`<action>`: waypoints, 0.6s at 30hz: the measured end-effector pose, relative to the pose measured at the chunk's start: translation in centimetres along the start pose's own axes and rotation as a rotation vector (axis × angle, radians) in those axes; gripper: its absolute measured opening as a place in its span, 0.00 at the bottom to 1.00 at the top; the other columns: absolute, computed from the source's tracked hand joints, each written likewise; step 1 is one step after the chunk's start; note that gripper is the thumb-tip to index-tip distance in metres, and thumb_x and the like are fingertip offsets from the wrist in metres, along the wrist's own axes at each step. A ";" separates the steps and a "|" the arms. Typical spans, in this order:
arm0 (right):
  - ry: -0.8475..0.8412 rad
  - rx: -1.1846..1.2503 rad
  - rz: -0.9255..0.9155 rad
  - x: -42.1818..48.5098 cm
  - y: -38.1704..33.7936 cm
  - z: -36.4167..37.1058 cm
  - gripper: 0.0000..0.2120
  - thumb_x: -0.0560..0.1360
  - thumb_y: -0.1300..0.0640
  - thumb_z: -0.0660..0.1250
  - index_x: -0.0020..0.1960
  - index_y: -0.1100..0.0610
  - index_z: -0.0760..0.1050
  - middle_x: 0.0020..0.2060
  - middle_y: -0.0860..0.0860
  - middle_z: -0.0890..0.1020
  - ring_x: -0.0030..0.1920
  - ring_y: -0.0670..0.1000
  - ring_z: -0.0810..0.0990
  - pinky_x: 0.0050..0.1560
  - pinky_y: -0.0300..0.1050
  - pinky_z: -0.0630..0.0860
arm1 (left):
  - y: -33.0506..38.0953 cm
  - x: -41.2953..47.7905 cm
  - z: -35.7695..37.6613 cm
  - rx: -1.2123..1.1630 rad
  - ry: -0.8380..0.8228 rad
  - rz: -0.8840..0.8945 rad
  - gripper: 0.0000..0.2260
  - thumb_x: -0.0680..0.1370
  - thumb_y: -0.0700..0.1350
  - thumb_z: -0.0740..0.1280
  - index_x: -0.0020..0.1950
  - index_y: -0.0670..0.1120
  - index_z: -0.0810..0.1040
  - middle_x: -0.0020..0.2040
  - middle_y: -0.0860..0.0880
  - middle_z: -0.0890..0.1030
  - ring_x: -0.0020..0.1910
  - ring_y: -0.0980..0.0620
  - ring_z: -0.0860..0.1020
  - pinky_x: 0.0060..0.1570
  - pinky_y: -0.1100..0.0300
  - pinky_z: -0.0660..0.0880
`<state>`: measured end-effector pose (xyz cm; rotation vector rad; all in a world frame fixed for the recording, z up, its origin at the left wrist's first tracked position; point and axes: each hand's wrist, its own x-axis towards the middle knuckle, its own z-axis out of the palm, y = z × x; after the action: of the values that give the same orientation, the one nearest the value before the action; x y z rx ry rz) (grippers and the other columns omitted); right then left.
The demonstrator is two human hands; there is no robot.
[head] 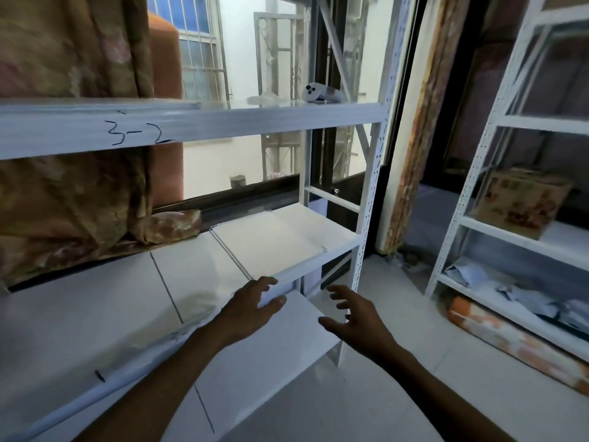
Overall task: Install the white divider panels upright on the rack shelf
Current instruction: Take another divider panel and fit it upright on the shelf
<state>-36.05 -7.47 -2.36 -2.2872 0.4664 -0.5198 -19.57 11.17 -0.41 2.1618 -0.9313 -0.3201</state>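
Hands first, nearest the camera. The left hand (251,306) rests at the front lip of the shelf (95,314), fingers curled onto the near edge of a white panel (280,330) that juts forward past the shelf front; whether it pinches the panel or only steadies it cannot be told. The right hand (353,320) hovers just beside that panel's right edge, fingers spread wide, holding nothing.

The near panel appears as a thin, flat, rigid sheet with a smooth painted face, lying roughly flat and tilting down toward the viewer, long axis running from the shelf front out toward the person. Judged light, stiff across its face, likely to flex slightly if carried by one corner, and slippery on the paint. Best hold: both long edges, one hand each side, near the middle.

Beyond it, a second divider panel (271,237) lies flat on the shelf at the right end, by the perforated upright post (371,199), long axis from front edge toward the window. It is not upright. Black marker lines cross the shelf surface to its left.

Farther back, an upper shelf beam (191,122) bears the marking "3-2", and a small white device (320,92) sits on it.
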 end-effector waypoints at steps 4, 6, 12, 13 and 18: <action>-0.021 -0.046 -0.020 6.4 1.3 -0.4 0.34 0.68 0.44 0.76 0.70 0.47 0.68 0.63 0.47 0.78 0.57 0.45 0.77 0.57 0.45 0.77 | -0.8 6.2 -0.7 -0.021 -0.010 -0.003 0.21 0.75 0.63 0.64 0.67 0.60 0.69 0.64 0.53 0.74 0.59 0.53 0.74 0.59 0.56 0.75; -0.012 -0.028 -0.017 9.5 1.5 -0.5 0.34 0.67 0.45 0.77 0.70 0.47 0.68 0.62 0.47 0.78 0.58 0.47 0.77 0.58 0.48 0.78 | -1.2 8.8 -1.3 -0.002 -0.012 -0.014 0.21 0.75 0.63 0.64 0.66 0.61 0.68 0.65 0.54 0.74 0.58 0.54 0.73 0.59 0.57 0.74; -0.030 -0.007 -0.030 16.4 3.0 0.6 0.34 0.67 0.46 0.77 0.69 0.45 0.68 0.61 0.46 0.78 0.59 0.46 0.76 0.59 0.45 0.75 | -2.9 15.1 -2.5 0.019 -0.001 -0.028 0.20 0.77 0.57 0.67 0.68 0.58 0.69 0.63 0.53 0.74 0.56 0.52 0.76 0.53 0.62 0.72; -0.042 -0.008 -0.028 17.2 3.3 0.8 0.34 0.67 0.46 0.77 0.70 0.46 0.68 0.61 0.46 0.78 0.59 0.46 0.76 0.58 0.43 0.74 | -3.3 15.8 -2.5 0.025 -0.003 -0.032 0.20 0.77 0.57 0.67 0.68 0.58 0.69 0.63 0.52 0.74 0.56 0.52 0.76 0.53 0.62 0.72; -0.068 -0.017 -0.042 21.4 4.6 1.9 0.35 0.66 0.46 0.78 0.69 0.48 0.69 0.61 0.47 0.78 0.59 0.48 0.77 0.55 0.40 0.73 | -4.6 19.1 -2.9 0.042 0.019 -0.056 0.20 0.76 0.56 0.67 0.67 0.58 0.68 0.61 0.53 0.74 0.56 0.53 0.75 0.53 0.61 0.72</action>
<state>-17.63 -19.52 -2.07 -2.3279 0.3910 -0.4588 -2.31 1.33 -0.57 2.2293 -0.8750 -0.3092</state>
